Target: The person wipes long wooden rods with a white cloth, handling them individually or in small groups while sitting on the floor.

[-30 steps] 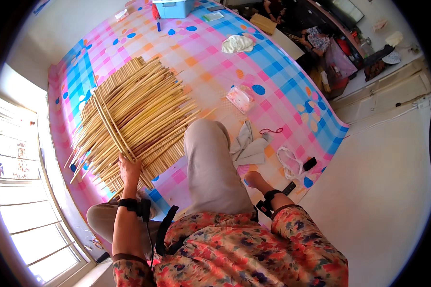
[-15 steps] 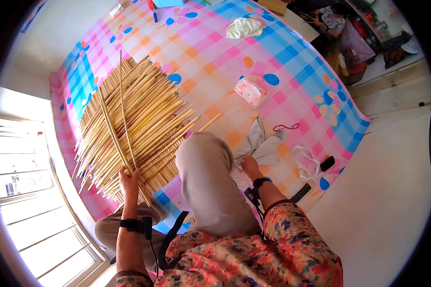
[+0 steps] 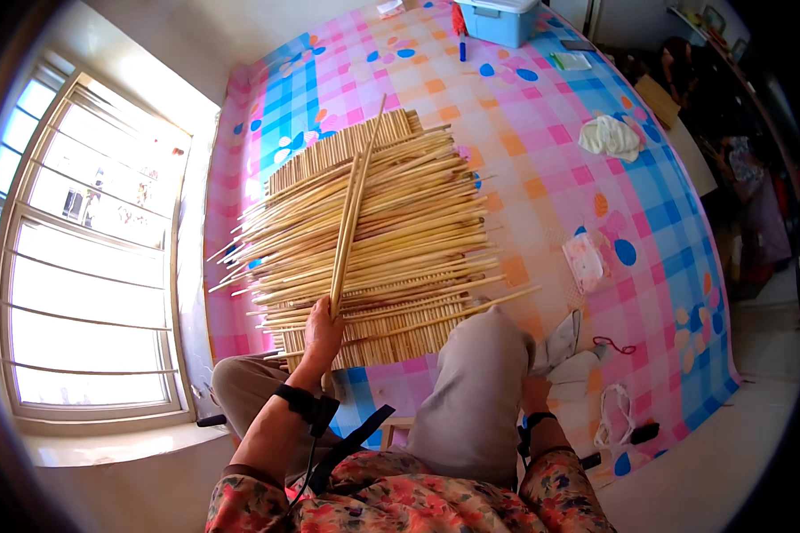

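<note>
My left hand (image 3: 324,336) is closed round the lower ends of a few long, straw-coloured plant stalks (image 3: 351,222), which point away from me and cross over a wide pile. That pile of loose stalks (image 3: 400,240) lies mostly sideways, on top of a mat of stalks set side by side (image 3: 329,160). Beside my raised right knee is my right hand (image 3: 535,391), low and partly covered by the leg; its fingers cannot be made out. Just past it lies a grey-white cloth (image 3: 560,345).
The stalks rest on a checked pink, orange and blue sheet (image 3: 524,213). To the right lie a tissue pack (image 3: 586,263), a white cloth (image 3: 611,139), a red cord (image 3: 614,345) and a white cord (image 3: 615,417). A blue box (image 3: 498,22) stands far off; a barred window (image 3: 93,302) is left.
The view has swung left, bringing more of the window and the blue box into sight. The stalks in my left hand have come together into a tighter bunch. My right hand has drawn back beside the knee.
</note>
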### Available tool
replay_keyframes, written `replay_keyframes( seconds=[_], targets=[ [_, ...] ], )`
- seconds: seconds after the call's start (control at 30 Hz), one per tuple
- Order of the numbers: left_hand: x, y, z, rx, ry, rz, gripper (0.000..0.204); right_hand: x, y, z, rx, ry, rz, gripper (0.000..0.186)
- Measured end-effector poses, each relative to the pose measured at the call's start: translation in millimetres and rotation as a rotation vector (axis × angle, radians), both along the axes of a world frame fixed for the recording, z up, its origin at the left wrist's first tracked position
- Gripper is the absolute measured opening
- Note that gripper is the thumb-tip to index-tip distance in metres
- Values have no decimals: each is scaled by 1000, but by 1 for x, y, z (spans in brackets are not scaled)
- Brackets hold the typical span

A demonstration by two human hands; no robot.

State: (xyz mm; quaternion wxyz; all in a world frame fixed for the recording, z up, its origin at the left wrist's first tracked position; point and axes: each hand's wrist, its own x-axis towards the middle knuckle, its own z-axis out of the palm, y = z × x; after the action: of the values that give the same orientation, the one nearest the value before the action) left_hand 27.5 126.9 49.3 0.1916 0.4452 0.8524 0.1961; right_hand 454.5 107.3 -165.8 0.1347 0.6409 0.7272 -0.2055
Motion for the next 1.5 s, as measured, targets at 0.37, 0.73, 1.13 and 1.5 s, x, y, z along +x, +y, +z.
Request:
replay_keyframes(
  seconds=[0.37, 0.73, 1.13, 1.5],
  targets=[
    [-25, -23, 58, 235, -580, 127, 4, 87, 39, 31, -38, 981, -772, 14],
    [-37, -79, 75, 388, -901, 36, 9, 27, 65, 306, 92, 1924, -905, 26],
    [4, -79, 170, 516, -1128, -211, 11, -100, 2, 535, 16, 2006, -319, 46],
    [73, -83, 171, 337, -1256, -438, 23, -216, -7, 446, -504, 2028, -384, 21]
  ],
)
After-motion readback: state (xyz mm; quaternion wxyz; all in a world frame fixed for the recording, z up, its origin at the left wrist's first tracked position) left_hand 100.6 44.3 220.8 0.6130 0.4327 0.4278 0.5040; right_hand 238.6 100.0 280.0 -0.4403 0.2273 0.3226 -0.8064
